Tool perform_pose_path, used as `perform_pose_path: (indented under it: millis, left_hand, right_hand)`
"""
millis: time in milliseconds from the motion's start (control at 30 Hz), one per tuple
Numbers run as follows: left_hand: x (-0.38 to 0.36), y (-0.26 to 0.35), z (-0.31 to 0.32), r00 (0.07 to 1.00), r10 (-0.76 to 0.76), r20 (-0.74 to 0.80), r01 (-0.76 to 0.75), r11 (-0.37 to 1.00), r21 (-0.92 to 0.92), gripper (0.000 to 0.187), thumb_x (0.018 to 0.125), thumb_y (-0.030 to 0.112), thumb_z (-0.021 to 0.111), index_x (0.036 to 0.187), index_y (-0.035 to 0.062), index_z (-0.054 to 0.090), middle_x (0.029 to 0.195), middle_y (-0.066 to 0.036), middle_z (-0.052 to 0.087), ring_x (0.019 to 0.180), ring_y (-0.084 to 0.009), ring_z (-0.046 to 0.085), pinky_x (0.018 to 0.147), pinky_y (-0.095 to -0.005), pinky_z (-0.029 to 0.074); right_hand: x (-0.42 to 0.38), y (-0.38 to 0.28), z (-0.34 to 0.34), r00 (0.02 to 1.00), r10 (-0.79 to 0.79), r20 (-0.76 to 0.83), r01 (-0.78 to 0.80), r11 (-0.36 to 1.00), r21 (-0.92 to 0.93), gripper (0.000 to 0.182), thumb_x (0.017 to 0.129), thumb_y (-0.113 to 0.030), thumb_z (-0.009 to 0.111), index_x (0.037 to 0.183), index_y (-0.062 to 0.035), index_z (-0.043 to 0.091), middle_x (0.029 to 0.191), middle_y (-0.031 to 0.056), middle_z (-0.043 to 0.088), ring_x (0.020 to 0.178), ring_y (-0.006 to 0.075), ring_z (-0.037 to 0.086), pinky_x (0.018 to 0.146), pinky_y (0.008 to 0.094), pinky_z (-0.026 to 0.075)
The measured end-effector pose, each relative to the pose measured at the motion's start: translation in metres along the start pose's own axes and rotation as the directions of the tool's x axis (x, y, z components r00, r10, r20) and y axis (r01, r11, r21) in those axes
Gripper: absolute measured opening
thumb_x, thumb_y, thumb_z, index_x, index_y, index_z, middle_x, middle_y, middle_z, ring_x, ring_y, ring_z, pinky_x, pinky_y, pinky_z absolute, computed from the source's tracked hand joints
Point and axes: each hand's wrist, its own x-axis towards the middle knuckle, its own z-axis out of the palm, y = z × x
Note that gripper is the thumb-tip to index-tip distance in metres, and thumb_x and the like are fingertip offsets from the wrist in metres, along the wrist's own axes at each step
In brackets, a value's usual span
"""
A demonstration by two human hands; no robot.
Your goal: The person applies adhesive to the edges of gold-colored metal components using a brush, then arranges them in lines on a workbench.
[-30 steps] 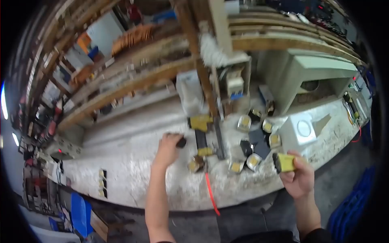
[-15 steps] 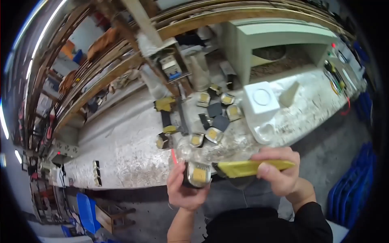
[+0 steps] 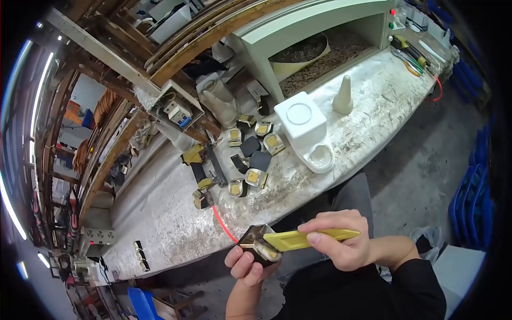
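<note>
My left hand [image 3: 248, 271] is closed around a small dark block [image 3: 260, 244] with a shiny metallic edge and a yellow patch on one face. In my right hand [image 3: 341, 240] is a brush with a flat yellow handle [image 3: 298, 239]. Its dark bristle end meets the block and is partly hidden there. On the bench lie several similar pieces with yellow squares [image 3: 256, 178], around some dark flat pads [image 3: 260, 160]. A red cord or tube [image 3: 223, 224] runs across the bench edge behind the block.
A white container with a round cup [image 3: 301, 120] stands on the worn bench [image 3: 165, 213], beside a pale cone [image 3: 344, 96]. Behind is a pale green open-fronted box [image 3: 325, 58]. Pliers-like tools [image 3: 408, 53] lie far right. Blue stacked items [image 3: 472, 197] stand on the floor.
The brush has moved left and down onto the block, which has tilted in my left hand. My view has shifted, so the bench appears rotated.
</note>
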Motion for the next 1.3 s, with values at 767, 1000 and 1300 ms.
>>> perform_pose_path:
  millis: [767,1000,1300]
  left_hand:
    - [0.015,0.012,-0.027,0.946,-0.312,0.091,0.325,0.899,-0.293,0.079,0.072,0.011,0.087,0.138,0.0153,0.044,0.136,-0.013,0.054,0.122,-0.0351,0.059,0.103,-0.0456,0.053]
    - [0.035,0.008,-0.046,0.801,-0.495,0.336,0.581,0.506,-0.637,0.081,0.066,0.005,0.086,0.140,0.0054,0.054,0.130,-0.025,0.062,0.115,-0.0417,0.065,0.099,-0.0489,0.055]
    - [0.036,0.004,-0.071,0.615,-0.500,0.609,0.692,-0.028,-0.721,0.089,0.064,0.009,0.087,0.145,0.0012,0.051,0.124,-0.033,0.064,0.111,-0.0428,0.067,0.098,-0.0491,0.055]
  right_hand:
    - [0.030,-0.002,-0.005,0.845,-0.238,0.478,0.204,0.971,0.123,0.025,0.081,0.008,0.066,0.102,-0.0014,0.075,0.096,0.0164,0.077,0.060,0.0167,0.061,0.055,0.0240,0.047]
    - [0.051,-0.011,-0.009,0.797,-0.289,0.530,0.310,0.949,0.052,0.019,0.085,0.005,0.066,0.098,-0.0027,0.077,0.097,0.0120,0.078,0.061,0.0151,0.060,0.058,0.0217,0.048]
    - [0.045,-0.019,-0.001,0.677,-0.311,0.667,0.273,0.948,0.165,0.018,0.088,0.002,0.064,0.096,-0.0045,0.078,0.099,0.0098,0.079,0.061,0.0133,0.058,0.057,0.0229,0.047]
